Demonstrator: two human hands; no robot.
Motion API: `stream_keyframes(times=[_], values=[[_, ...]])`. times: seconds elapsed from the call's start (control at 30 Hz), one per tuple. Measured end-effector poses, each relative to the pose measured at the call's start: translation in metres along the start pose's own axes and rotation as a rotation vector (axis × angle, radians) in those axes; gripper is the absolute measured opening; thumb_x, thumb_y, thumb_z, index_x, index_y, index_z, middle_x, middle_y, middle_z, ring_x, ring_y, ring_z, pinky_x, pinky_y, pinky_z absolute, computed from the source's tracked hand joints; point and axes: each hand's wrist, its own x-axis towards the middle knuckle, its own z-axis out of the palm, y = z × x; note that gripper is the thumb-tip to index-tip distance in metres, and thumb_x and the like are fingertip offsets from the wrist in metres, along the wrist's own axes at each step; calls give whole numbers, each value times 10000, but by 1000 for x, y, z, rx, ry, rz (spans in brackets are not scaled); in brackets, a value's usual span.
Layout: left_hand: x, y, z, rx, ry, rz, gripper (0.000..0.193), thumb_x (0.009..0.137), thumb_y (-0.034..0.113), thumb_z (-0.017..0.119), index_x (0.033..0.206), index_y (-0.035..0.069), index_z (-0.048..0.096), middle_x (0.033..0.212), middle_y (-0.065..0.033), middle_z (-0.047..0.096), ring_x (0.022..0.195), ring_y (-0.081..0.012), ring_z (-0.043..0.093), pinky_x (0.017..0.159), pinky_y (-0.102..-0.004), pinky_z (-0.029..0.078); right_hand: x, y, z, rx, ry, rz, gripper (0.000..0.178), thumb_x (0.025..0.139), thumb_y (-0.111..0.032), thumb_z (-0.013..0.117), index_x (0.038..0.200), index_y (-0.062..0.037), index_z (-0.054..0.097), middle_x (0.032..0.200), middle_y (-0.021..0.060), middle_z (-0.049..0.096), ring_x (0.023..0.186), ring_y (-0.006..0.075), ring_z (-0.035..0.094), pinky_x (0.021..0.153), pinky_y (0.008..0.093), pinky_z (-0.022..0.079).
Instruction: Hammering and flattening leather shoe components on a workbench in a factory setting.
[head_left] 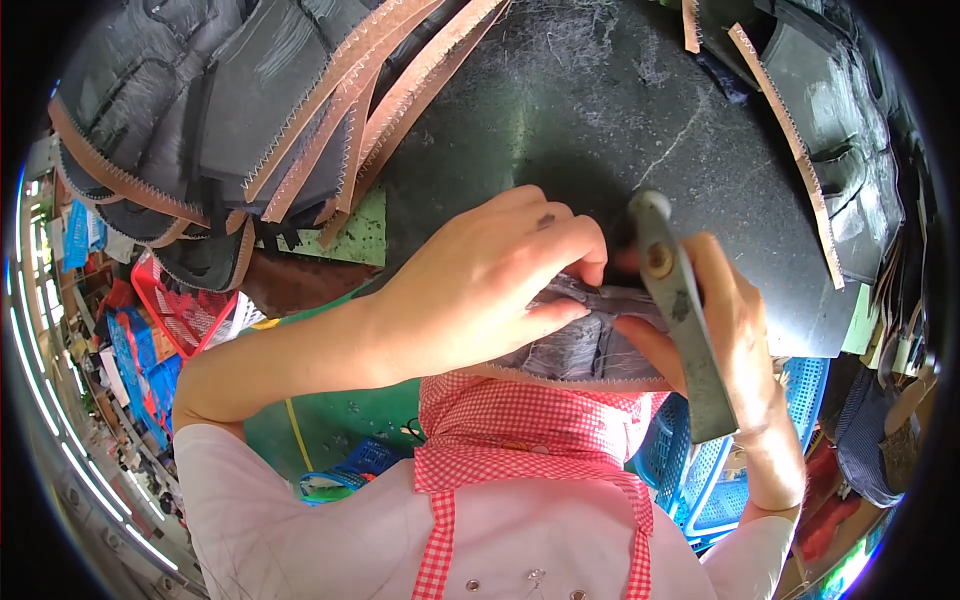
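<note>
Left hand (500,270) pinches a dark panel (565,350) as the hammer (675,285) clasped above it could slip from the right hand (738,320)'s divided grip.

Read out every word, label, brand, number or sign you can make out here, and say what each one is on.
No text can be read here.
Dark piece, metal tool and apron: no lettering that I can make out.
Clutter at far left: too small and blurred to tell.

Bright light glares off the dark tabletop (560,110), while fisheye distortion bends the edges.
</note>
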Motion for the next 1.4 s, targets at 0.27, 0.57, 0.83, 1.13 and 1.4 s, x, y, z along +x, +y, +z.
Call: stream_keyframes(times=[0.27,0.57,0.83,1.13,1.4], values=[[3,13,3,-73,-98,-50,256,735,83,880,974,89,788,920,-34,730,862,-223,660,726,-354,551,-24,-5,-11,85,-36,69,413,754,-46,876,1038,-28,576,969,131,766,881,270,776,733,345,612],[9,16,22,30,211,415,180,686,123,888,837,114,790,891,6,700,840,-213,599,689,-330,503,-39,10,-17,403,-63,207,372,793,-41,841,1030,-29,555,841,122,679,804,324,744,655,359,557],[23,21,20,92,9,90,220,796,192,848,1002,137,792,918,-15,707,923,-230,629,900,-377,478,-50,12,-20,244,-7,216,388,758,-28,855,1061,-31,611,828,71,703,801,154,717,716,273,565],[24,17,43,168,324,554,206,647,118,927,781,134,772,806,16,679,702,-180,592,534,-274,492,-50,17,-24,302,-38,167,466,772,-44,855,1148,-15,581,829,120,693,747,267,731,650,355,556],[25,18,51,-64,201,221,179,720,36,852,865,106,774,744,-9,634,577,-148,601,490,-286,462,-47,18,-37,480,-135,419,506,810,-51,848,1257,-30,613,955,100,696,840,122,646,759,298,529]])
